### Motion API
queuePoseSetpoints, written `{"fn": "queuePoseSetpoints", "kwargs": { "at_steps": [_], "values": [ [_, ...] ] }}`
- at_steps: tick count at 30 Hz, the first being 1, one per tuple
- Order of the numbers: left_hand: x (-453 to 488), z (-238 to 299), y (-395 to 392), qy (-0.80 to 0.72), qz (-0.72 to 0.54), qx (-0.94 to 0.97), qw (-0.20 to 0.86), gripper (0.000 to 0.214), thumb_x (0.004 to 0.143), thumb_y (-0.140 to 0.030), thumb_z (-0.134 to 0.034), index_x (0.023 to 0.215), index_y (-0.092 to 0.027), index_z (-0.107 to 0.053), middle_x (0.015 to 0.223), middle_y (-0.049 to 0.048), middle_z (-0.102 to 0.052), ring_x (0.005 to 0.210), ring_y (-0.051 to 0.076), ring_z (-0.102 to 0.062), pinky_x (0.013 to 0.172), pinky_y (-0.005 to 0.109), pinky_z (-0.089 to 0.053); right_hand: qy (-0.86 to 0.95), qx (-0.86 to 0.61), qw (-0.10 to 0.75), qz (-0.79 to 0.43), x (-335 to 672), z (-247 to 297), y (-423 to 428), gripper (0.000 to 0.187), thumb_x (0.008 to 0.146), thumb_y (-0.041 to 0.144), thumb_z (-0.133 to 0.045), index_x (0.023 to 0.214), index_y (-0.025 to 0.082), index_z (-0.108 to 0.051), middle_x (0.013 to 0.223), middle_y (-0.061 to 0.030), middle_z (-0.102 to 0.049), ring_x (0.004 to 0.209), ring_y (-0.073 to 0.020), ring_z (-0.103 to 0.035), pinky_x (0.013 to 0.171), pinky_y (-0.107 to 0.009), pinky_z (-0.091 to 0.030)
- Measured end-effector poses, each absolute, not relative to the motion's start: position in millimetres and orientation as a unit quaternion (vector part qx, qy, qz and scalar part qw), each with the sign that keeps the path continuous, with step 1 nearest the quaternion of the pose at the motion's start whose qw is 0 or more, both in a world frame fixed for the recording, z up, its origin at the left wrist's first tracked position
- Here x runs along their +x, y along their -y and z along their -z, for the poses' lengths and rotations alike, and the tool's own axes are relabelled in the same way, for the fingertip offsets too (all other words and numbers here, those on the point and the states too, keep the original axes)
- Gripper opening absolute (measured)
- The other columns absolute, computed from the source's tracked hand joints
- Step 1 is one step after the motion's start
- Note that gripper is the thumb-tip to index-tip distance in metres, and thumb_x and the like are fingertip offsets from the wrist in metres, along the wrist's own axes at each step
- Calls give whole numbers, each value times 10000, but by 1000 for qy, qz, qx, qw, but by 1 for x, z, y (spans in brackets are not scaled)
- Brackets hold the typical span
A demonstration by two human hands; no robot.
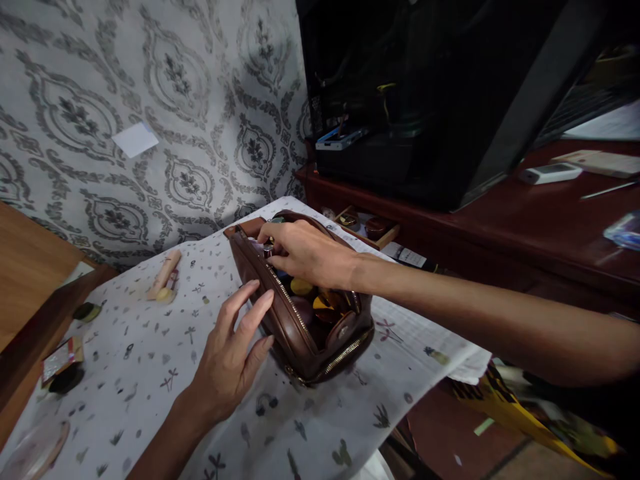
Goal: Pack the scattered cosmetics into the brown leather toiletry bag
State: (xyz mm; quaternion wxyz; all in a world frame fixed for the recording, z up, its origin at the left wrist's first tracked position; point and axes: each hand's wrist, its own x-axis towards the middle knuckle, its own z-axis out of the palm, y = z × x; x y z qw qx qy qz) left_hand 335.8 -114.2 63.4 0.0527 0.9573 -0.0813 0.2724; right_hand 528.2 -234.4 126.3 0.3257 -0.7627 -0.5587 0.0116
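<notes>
A brown leather zippered bag [277, 310] lies on the cloth-covered table, its gold zipper undone. Inside it are several small items, among them a round yellow piece [301, 287] and an amber-yellow one [325, 305]. My right hand [313, 253] reaches over the bag's opening from the right. Its thumb and fingertips close around a small silver-capped item [269, 251], whose lower part is hidden. My left hand [227, 353] rests with fingers spread against the near left side of the bag, holding nothing.
On the white printed cloth [200, 347] lie a pinkish tube [165, 273], a small dark jar [87, 311], a compact-like item [63, 363] and a clear round case [37, 450]. A small open drawer [383, 239] and a dark screen [425, 100] stand behind.
</notes>
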Motion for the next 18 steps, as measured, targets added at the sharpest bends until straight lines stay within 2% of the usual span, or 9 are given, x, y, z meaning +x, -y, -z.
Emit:
{"fn": "queuePoseSetpoints", "kwargs": {
  "at_steps": [6,18],
  "values": [
    [335,-64,115,77,-265,959,57,566,1051,-287,-419,1585,-289,-233,1529,133,-369,1455,231,-380,1152,382,-432,550,-764,337,2,528,-132,236,142,887,93,-604,964,152,-707,786,-15,-658,715,-134,-559,677,-244,-352],
    [336,-64,113,80,-267,959,48,570,1047,-278,-427,1583,-303,-234,1517,138,-380,1431,252,-413,1120,406,-469,564,-739,365,44,539,-152,239,167,810,23,-620,881,121,-735,715,-2,-627,676,-117,-523,659,-250,-347]
  ]
}}
